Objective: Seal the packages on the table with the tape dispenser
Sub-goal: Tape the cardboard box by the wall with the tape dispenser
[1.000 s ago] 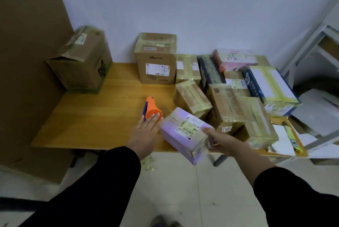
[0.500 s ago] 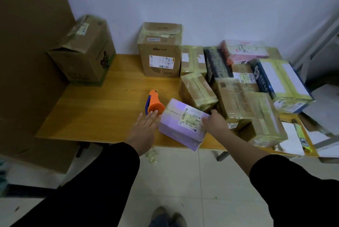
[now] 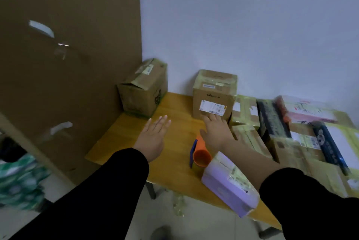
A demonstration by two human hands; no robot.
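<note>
Surroundings: a tall cardboard sheet (image 3: 68, 65) stands along the left end of the table (image 3: 118, 142). A tilted carton (image 3: 143, 88) leans in the back-left corner. A square carton (image 3: 213, 96) with a white label sits against the wall. A dense cluster of taped packages (image 3: 291, 133) fills the right side, blurred. Something green-patterned (image 3: 19, 177) lies on the floor at lower left.

Obstructions: the right forearm crosses over the purple package (image 3: 229, 183) and part of the cluster.

Containers: all cartons are closed – contents not visible.

Tape dispenser (image 3: 201, 154): orange, lying on the table between the two arms, just beside the purple package, under the right wrist. Neither hand holds it.

Left hand (image 3: 153, 138): fingers straight, empty, over bare wood.
Right hand (image 3: 215, 131): fingers spread, holding nothing, tips at the square carton's lower front – contact uncertain.

Edges: the purple package overhangs the near table edge. Bare wood runs from the tilted carton to the square carton and forward to the near edge.
</note>
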